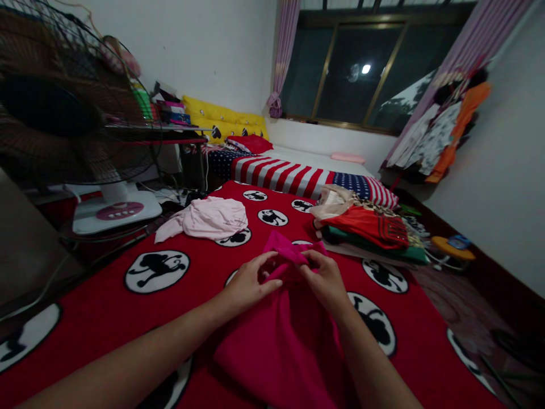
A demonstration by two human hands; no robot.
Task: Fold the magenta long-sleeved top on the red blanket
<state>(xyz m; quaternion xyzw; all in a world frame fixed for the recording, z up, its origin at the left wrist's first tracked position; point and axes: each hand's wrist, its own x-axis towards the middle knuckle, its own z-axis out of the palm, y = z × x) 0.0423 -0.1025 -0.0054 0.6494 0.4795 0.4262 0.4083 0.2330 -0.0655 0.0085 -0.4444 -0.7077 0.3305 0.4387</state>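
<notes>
A magenta garment (281, 341) lies on the red bedspread (106, 307) right in front of me. My left hand (249, 284) pinches its upper edge from the left, fingers closed on the cloth. My right hand (326, 278) grips the same bunched edge from the right. Both hands sit close together over the garment's top, near the middle of the view.
A crumpled pale pink garment (210, 218) lies further back on the left. A stack of folded clothes (370, 230) sits at the right edge of the bed. A standing fan (72, 130) is at the left. A striped bed (298, 173) and hanging clothes (443, 130) are beyond.
</notes>
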